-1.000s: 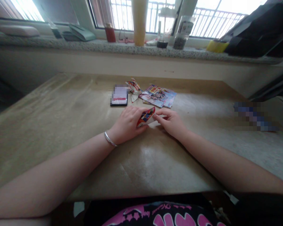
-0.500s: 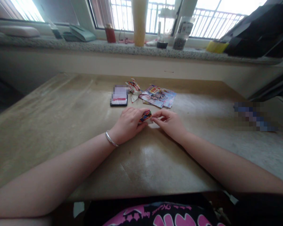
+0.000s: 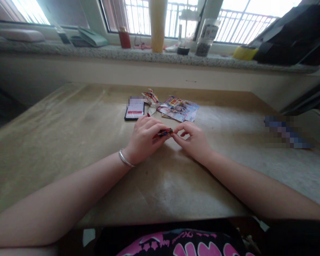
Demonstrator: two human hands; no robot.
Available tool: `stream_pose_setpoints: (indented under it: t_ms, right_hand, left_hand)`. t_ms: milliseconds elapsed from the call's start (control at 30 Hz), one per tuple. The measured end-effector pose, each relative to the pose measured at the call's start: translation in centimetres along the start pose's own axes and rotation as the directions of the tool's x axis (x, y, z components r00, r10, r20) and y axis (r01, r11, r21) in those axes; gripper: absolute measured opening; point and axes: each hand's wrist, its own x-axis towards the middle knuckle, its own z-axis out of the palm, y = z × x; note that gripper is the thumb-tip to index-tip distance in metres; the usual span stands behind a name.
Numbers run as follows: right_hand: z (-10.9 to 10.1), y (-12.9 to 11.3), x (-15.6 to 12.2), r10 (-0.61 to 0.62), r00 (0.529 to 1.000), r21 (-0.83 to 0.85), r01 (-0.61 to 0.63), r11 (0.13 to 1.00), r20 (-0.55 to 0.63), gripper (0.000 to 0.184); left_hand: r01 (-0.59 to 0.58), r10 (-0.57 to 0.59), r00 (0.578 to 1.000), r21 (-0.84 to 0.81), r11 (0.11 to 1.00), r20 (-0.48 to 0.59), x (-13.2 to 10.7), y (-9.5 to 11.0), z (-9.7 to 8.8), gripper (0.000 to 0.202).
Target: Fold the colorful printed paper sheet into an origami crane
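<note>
One small printed paper sits clamped in the left hand, its right end pinched by the right hand. The table gives room leftward and toward its near edge; beyond the hands, far side, lie a phone and leaflets.

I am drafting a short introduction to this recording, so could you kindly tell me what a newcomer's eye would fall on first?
Probably the brightly coloured piece near the picture's centre, held in the left grip with the right grip at its end. Next might come the silver bracelet at the left wrist, then the phone, crumpled wrapper and printed sheets on the table beyond.
</note>
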Motion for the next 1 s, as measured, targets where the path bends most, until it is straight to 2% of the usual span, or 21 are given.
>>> stream_pose_setpoints:
  t_ms: [200,400,500,600,800,900,1000]
  right_hand:
    - [-0.23,-0.26,-0.06,-0.114,0.993,-0.065,0.112,0.992,-0.016,0.008]
    - [-0.23,-0.01,0.08,-0.151,0.988,-0.036,0.150,0.988,-0.016,0.006]
    - [-0.24,0.08,0.19,-0.189,0.981,-0.043,0.187,0.981,-0.035,0.003]
    - [-0.34,-0.02,0.22,-0.211,0.976,-0.078,0.207,0.975,-0.058,0.008]
    - [-0.66,-0.22,0.09,-0.266,0.963,-0.197,0.251,0.948,-0.053,0.006]
    - [-0.67,-0.30,0.11,-0.258,0.966,-0.185,0.248,0.951,-0.032,0.004]
    - [-0.46,-0.30,0.21,-0.227,0.974,-0.107,0.226,0.968,0.001,0.011]
  left_hand:
    - [0.037,-0.046,0.997,-0.139,0.990,-0.060,0.11,0.15,0.11,0.013]
    - [0.037,-0.076,0.991,-0.329,0.944,-0.106,-0.01,-0.20,0.42,0.010]
    - [0.028,-0.068,0.992,-0.341,0.940,-0.106,-0.05,-0.29,0.49,0.011]
    - [0.036,-0.069,0.993,-0.309,0.951,-0.095,0.02,-0.05,0.38,0.013]
    - [0.026,-0.063,0.983,-0.214,0.976,-0.171,0.37,0.57,-0.14,0.018]
    - [0.019,-0.065,0.983,-0.254,0.967,-0.173,0.35,0.45,-0.19,0.015]
    - [0.036,-0.099,0.980,-0.339,0.940,-0.170,0.23,0.21,-0.10,0.013]
